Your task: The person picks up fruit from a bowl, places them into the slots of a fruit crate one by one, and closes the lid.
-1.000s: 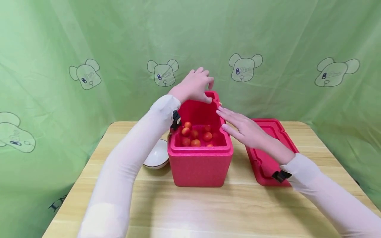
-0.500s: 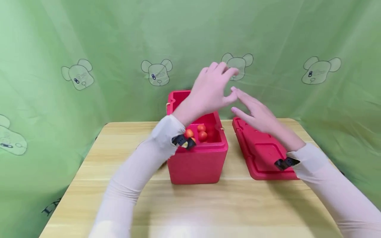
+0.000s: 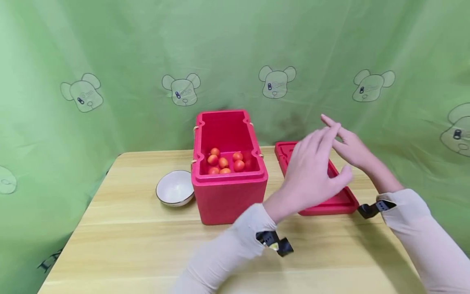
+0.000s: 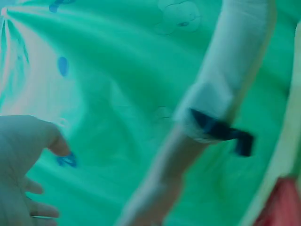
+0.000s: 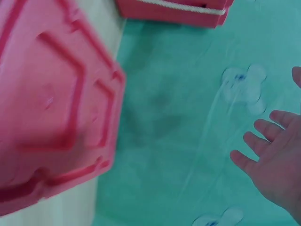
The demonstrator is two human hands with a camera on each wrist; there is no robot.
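Note:
My left hand [image 3: 312, 171] is raised over the near part of the red lid [image 3: 330, 206], fingers extended and thumb spread, with nothing in it. Beyond it, my right hand [image 3: 350, 145] hovers above the lid's right side, its fingers straight. In the head view the two hands overlap; whether they touch I cannot tell. The lid lies flat on the table, partly hidden by the left hand. In the right wrist view, the lid [image 5: 47, 103] is apart from the open-fingered right hand [image 5: 277, 155]. The left wrist view shows the left hand [image 4: 23, 165] holding nothing.
Left of the lid stands an uncovered red foam box [image 3: 229, 200] with rope handles, several small red tomatoes [image 3: 223, 162] inside. Beside it on the left sits a white bowl [image 3: 175, 188] with a dark rim. A green curtain [image 3: 227, 49] hangs behind the wooden table [image 3: 139, 237].
Both hands have moved right from the box to above the lid. The left hand travelled farthest, uncovering the view of the box and bowl. The head view has turned right.

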